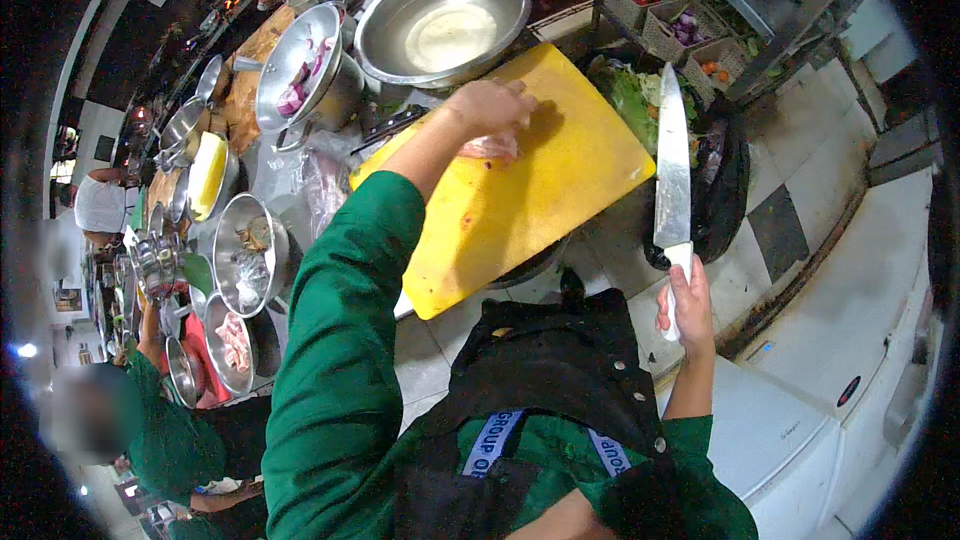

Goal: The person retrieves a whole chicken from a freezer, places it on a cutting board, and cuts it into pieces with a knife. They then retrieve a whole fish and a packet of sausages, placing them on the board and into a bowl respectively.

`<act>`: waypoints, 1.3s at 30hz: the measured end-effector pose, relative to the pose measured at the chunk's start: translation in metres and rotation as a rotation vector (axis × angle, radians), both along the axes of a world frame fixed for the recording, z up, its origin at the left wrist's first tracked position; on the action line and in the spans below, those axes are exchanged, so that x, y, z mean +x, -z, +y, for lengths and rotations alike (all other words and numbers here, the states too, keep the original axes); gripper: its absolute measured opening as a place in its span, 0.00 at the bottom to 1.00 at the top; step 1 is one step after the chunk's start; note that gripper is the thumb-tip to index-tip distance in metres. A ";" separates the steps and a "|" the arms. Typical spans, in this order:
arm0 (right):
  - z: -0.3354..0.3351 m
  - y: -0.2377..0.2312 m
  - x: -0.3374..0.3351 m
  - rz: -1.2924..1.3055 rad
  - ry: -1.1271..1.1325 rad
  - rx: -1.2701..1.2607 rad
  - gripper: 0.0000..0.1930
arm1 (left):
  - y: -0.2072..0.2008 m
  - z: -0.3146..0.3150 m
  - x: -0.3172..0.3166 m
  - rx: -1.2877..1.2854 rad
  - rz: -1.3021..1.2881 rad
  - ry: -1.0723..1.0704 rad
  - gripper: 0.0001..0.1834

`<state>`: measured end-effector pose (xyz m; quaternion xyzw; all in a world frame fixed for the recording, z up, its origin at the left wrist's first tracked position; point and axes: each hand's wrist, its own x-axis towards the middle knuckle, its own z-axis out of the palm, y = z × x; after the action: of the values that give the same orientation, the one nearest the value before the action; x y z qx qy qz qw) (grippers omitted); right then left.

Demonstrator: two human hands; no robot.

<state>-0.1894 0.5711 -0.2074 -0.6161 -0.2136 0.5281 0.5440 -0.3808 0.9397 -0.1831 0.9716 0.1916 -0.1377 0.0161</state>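
My left hand (492, 106) hangs over the far part of a yellow cutting board (545, 200), its fingers loosely bent and apart, with nothing visible in them. Beneath its wrist a piece of pale pink raw meat (492, 147) lies on the board, partly hidden by my forearm. Off the board's right side, my right hand (686, 302) is closed around the white handle of a large kitchen knife (673, 165). The broad blade points away from me. A black-handled knife (395, 124) rests just beyond the board's left edge.
A wide steel basin (375, 45) and a pan with cut red onion (291, 98) stand beyond the board. Steel bowls (268, 292) line the left counter, where a co-worker (165, 440) stands. A black-bagged bin (735, 180) with greens is at right, below shelved vegetable baskets (690, 44).
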 end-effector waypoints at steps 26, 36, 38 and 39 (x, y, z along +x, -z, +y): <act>0.076 -0.084 -0.106 -1.360 -1.108 -0.193 0.16 | 0.012 -0.143 -0.185 -0.097 -0.432 -0.793 0.19; 0.151 0.018 -0.142 -1.235 -0.882 0.284 0.18 | 0.039 -0.158 -0.209 -0.154 -0.534 -0.769 0.17; 0.124 0.009 -0.115 -0.502 -1.033 -0.173 0.19 | 0.043 -0.169 -0.213 -0.209 -0.611 -0.843 0.18; 0.107 0.004 -0.113 -0.386 -0.966 -0.151 0.19 | 0.043 -0.173 -0.215 -0.236 -0.628 -0.897 0.19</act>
<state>-0.3028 0.6778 -0.2118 -0.5709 -0.5309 0.6097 0.1433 -0.5957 0.7667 -0.2264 0.7807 0.5557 0.1581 0.2381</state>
